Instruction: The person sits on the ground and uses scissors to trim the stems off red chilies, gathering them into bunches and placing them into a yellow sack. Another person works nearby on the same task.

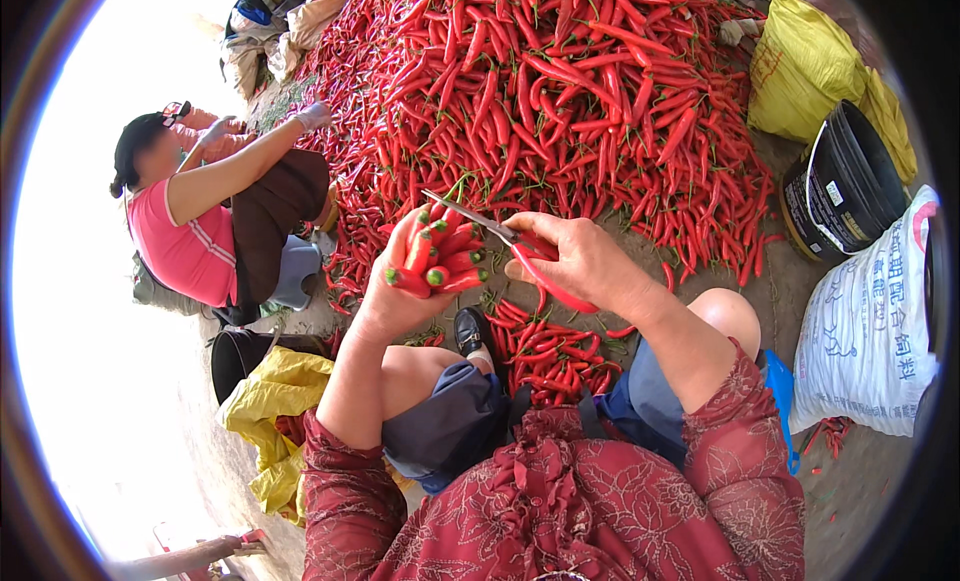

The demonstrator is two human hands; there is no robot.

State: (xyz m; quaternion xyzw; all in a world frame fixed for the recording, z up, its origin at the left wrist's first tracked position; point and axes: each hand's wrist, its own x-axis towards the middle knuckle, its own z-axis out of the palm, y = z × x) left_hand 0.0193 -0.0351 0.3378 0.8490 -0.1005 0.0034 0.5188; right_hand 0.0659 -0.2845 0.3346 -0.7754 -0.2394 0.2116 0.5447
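Observation:
My left hand (401,296) is closed around a bunch of red chili peppers (439,255). Several of their ends show bare green tops facing me, and one pepper still has a long green stem (459,185) sticking up. In my right hand (581,258) is a pair of scissors (551,285) with red handles, its metal blades pointing left across the top of the bunch. Whether the blades touch a pepper or stem is hard to tell. Below my hands, a smaller heap of red chili peppers (551,356) lies on the ground between my legs.
A large pile of red chili peppers (540,93) rises ahead. At left sits a person (191,221) with gloved hands at the pile. To the right stand a black bucket (840,183), a yellow woven sack (806,71) and a white printed sack (862,318). Another yellow sack (274,401) is at lower left.

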